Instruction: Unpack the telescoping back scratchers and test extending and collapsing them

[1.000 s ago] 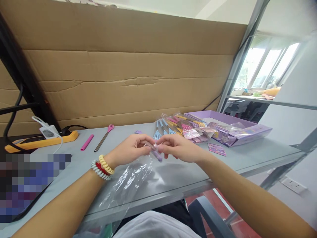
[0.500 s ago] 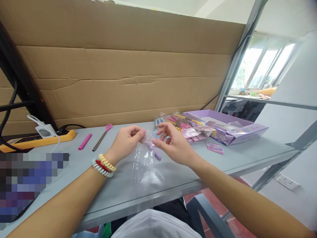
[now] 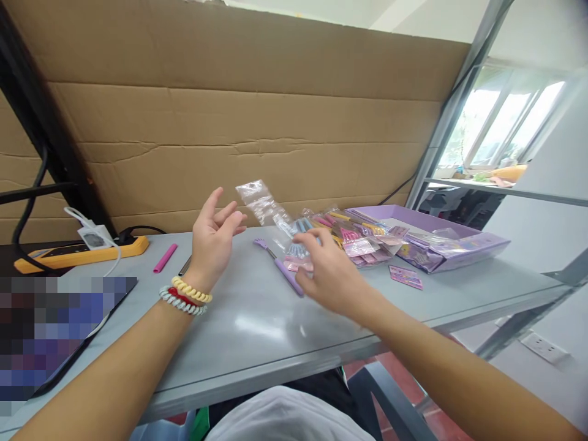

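Observation:
My left hand (image 3: 215, 233) is raised above the table, its fingers apart and nothing in them. Lower and to the right, my right hand (image 3: 331, 272) has bent, separated fingers beside a bagged back scratcher with blue prongs (image 3: 297, 250). A clear plastic bag (image 3: 261, 202) slants up and left from near the right fingertips; whether they touch it I cannot tell. Between the hands lies a purple back scratcher (image 3: 287, 275) with a small claw head and a metal stem. A metal rod (image 3: 185, 266) is partly hidden behind my left hand, and a pink tube (image 3: 165, 258) lies left of it.
Bagged back scratchers (image 3: 358, 236) are piled at the right, against a purple box (image 3: 459, 251). A small printed card (image 3: 406, 277) lies in front. On the left are a yellow power strip (image 3: 82, 254) and a blurred-out screen (image 3: 68, 337). Cardboard (image 3: 257, 122) stands behind the table.
My left hand has let go of the clear bag and moved left and up, its fingers spreading. The bag has swung up toward the back, uncovering the purple back scratcher.

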The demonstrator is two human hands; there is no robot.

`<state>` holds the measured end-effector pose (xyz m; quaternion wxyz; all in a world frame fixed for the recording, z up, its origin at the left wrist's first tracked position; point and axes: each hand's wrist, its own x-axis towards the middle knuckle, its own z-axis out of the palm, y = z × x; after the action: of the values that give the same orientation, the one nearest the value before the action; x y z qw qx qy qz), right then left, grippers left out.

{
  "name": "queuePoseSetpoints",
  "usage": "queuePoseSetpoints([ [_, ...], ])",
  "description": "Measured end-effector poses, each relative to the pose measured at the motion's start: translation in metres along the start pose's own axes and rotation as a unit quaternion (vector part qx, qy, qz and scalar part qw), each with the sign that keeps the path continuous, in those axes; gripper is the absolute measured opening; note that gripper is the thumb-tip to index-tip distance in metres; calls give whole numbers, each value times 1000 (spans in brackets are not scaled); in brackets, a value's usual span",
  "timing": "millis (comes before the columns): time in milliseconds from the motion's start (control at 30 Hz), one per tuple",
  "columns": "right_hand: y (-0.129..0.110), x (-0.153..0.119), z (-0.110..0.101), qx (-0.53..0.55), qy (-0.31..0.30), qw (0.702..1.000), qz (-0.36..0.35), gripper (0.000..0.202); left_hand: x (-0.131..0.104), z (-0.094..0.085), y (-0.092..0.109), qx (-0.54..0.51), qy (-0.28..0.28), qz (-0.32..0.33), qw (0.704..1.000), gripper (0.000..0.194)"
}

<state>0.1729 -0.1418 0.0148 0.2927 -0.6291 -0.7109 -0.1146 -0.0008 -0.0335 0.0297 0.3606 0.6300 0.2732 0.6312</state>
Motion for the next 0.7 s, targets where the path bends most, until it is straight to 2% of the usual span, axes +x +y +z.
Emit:
queuePoseSetpoints([
  [100,39,27,-20,-28,70,996,44,40,-2,-1,0,51,-41,2,998,70],
  [167,75,45,-39,-67,113,988,79,38,-5,0,-1,97,-79,4,992,65],
  [233,115,60,-62,-129,114,976,133,37,-7,2,-2,149,-110,13,983,55],
  [300,155,70,-86,-190,77,960,193,37,-10,4,-1,209,-126,33,969,45],
  [367,190,72,-106,-221,3,942,251,36,-11,5,-1,276,-135,78,948,38],
  [467,230,68,-123,-212,-80,932,283,30,-12,4,-4,363,-163,147,906,33],
  [567,254,60,-122,-184,-151,922,304,18,-12,2,-8,399,-198,151,883,32],
  [700,268,52,-108,-140,-177,916,332,7,-12,3,-11,419,-245,134,864,32],
])
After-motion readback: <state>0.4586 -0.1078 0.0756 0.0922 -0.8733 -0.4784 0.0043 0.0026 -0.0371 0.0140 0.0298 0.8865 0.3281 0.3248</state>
